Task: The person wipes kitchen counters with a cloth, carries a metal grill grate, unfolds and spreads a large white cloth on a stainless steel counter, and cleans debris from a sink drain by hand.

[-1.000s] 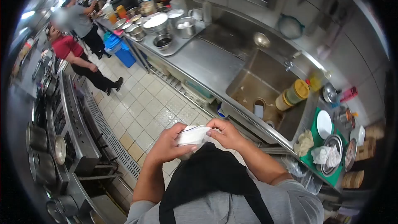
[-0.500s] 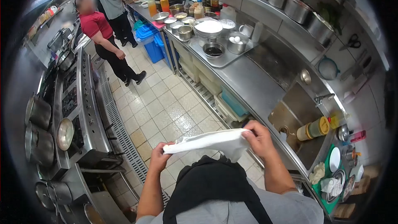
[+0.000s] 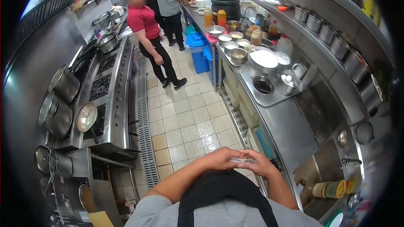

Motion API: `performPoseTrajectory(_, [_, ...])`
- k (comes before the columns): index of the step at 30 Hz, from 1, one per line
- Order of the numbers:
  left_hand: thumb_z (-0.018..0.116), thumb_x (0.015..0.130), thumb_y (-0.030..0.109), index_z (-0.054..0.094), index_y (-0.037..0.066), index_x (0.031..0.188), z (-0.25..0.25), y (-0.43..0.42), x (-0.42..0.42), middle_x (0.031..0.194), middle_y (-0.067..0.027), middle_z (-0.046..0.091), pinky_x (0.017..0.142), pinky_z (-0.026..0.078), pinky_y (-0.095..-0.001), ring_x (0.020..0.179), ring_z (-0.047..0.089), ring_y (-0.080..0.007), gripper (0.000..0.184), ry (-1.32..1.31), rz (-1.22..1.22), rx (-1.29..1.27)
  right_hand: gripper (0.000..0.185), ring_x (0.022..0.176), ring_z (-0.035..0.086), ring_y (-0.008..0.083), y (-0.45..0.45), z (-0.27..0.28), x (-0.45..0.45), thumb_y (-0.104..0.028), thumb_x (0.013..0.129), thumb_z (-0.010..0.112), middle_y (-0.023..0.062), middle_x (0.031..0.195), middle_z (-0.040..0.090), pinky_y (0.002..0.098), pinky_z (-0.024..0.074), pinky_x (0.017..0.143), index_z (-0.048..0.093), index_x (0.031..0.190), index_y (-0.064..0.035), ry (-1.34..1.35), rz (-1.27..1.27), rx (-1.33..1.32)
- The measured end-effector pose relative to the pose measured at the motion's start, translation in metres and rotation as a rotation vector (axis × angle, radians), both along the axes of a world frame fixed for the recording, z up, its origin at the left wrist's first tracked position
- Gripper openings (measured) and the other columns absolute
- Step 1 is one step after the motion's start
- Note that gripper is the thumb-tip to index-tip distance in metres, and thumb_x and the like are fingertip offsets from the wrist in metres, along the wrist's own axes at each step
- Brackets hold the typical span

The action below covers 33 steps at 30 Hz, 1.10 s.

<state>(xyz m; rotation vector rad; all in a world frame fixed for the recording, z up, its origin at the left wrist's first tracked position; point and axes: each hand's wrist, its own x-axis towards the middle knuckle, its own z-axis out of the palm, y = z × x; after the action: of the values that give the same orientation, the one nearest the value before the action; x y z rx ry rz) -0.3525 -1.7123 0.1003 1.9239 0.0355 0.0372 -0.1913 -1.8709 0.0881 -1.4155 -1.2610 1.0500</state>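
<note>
Just in front of my black apron [image 3: 227, 187], my left hand [image 3: 219, 159] and my right hand [image 3: 260, 164] are close together at waist height. A small part of a white cloth [image 3: 240, 160] shows between them, and both sets of fingers are curled closed on it. The rest of the cloth is hidden by the hands and the apron.
A steel counter [image 3: 282, 117] runs along the right, with a tray [image 3: 269, 101] of bowls and a sink [image 3: 313, 172]. To the left stands a stove [image 3: 118, 88] with a frying pan [image 3: 87, 117] and pots. Ahead, a person in a red shirt [image 3: 145, 23] stands in the aisle.
My hands have come together, and the cloth that was stretched between them is now mostly out of sight. The head view has swung left, so the counter and stove sit further right.
</note>
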Motion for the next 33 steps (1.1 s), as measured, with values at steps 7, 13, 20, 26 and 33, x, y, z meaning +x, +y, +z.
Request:
performPoseTrajectory(7, [0.069,0.083,0.015,0.066,0.007,0.104,0.003,0.058,-0.006,0.089,-0.0095,0.068,0.071,0.050,-0.0338,0.080,0.065,-0.0209,0.023,0.059,0.099,0.136,0.016,0.072,0.062,0.0254,0.030,0.010,0.027,-0.017,0.083,0.071,0.0125,0.079,0.063,0.0355,0.0474,0.064,0.066,0.085,-0.0017,-0.388,0.004,-0.051])
performPoseTrajectory(13, [0.065,0.081,0.010,0.068,0.011,0.103,-0.010,0.118,-0.007,0.092,-0.0103,0.068,0.074,0.051,-0.0351,0.085,0.066,-0.0268,0.022,0.155,0.140,0.458,0.007,0.073,0.062,0.0286,0.053,0.017,0.026,0.000,0.079,0.062,0.0139,0.080,0.062,0.0347,0.0482,0.065,0.063,0.085,-0.0010,-0.440,-0.324,0.117])
performPoseTrajectory(20, [0.063,0.079,0.001,0.068,0.006,0.103,0.014,0.192,0.001,0.093,-0.0113,0.067,0.079,0.050,-0.0347,0.088,0.065,-0.0272,0.025,-0.097,0.036,0.218,0.014,0.075,0.062,0.0288,0.070,0.034,0.018,-0.011,0.077,0.074,0.0121,0.080,0.062,0.0353,0.0483,0.067,0.066,0.086,-0.0030,-0.549,-0.225,-0.172])
performPoseTrajectory(26, [0.065,0.077,0.001,0.069,0.005,0.101,0.011,0.248,0.021,0.092,-0.0109,0.067,0.079,0.050,-0.0346,0.088,0.065,-0.0265,0.025,-0.126,-0.094,0.160,0.012,0.076,0.064,0.0265,0.026,-0.013,0.042,-0.011,0.077,0.068,0.0140,0.078,0.064,0.0341,0.0492,0.070,0.067,0.083,-0.0007,-0.654,-0.418,-0.398])
performPoseTrajectory(33, [0.065,0.078,-0.002,0.071,0.004,0.094,0.031,0.286,0.075,0.087,-0.0105,0.066,0.073,0.049,-0.0321,0.082,0.064,-0.0230,0.018,-0.210,-0.045,0.285,0.015,0.067,0.056,0.0174,0.016,0.066,0.024,-0.013,0.082,0.065,0.0106,0.074,0.062,0.0306,0.0448,0.065,0.067,0.084,0.0012,-0.370,-0.844,-0.315])
